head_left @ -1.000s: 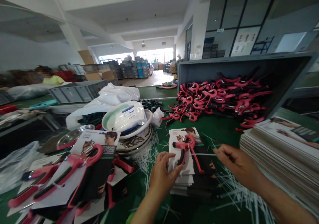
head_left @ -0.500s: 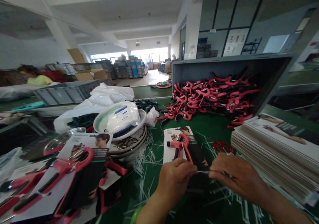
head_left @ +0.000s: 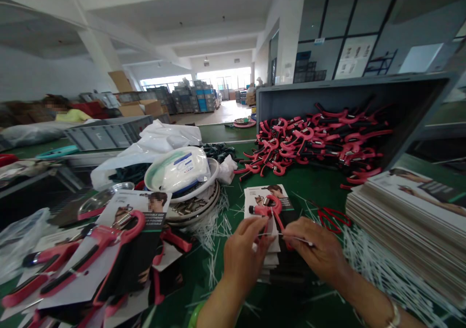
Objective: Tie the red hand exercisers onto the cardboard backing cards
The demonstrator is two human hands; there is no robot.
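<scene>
A white cable tie (head_left: 272, 233) stretches between my two hands across the handles of a pink and black hand grip strengthener (head_left: 272, 204). My left hand (head_left: 240, 252) has its fingertips pinched at the tie's left part, beside the handles. From the other side my right hand (head_left: 315, 245) pinches the tie between thumb and forefinger, a thin white end sticking out past the fingers. The strengthener lies on a printed backing card (head_left: 251, 193), which rests on a stack of similar cards. My hands hide the lower handles.
A grey crate (head_left: 349, 82) on its side spills pink strengtheners (head_left: 302, 141). Stacked cards (head_left: 400, 231) stand at right, beside loose cable ties (head_left: 382, 269) and red-handled scissors (head_left: 333, 219). Carded strengtheners (head_left: 98, 240) pile up at left, near basins (head_left: 214, 172). A person (head_left: 71, 114) is far left.
Both hands have moved up toward the strengthener and closer together, bringing the cable tie across its handles. The camera view has shifted slightly left.
</scene>
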